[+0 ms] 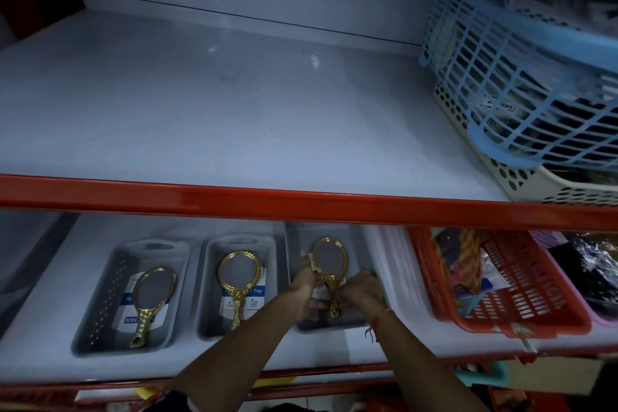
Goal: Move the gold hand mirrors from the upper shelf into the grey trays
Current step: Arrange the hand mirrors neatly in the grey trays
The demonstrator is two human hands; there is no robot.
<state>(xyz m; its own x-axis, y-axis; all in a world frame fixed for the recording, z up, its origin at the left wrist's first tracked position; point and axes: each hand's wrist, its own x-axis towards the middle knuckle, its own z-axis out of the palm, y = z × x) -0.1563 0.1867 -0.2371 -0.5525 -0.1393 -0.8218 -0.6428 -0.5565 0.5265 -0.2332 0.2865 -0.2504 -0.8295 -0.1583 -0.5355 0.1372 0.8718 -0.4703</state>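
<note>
We lower the third gold hand mirror (329,266) flat into the right grey tray (363,244) on the lower shelf (50,311), handle toward the front edge, to match the two mirrors already lying in the left tray (100,311) and middle tray (209,294). We release only once the frame rests on the tray floor, so it does not drop or slide. Our left hand (306,284) is partly open, fingertips steadying the left rim of the mirror frame. Our right hand (361,291) is closed around the handle neck. Both forearms reach under the red front edge of the upper shelf (234,110), which shows no remaining mirrors.
</note>
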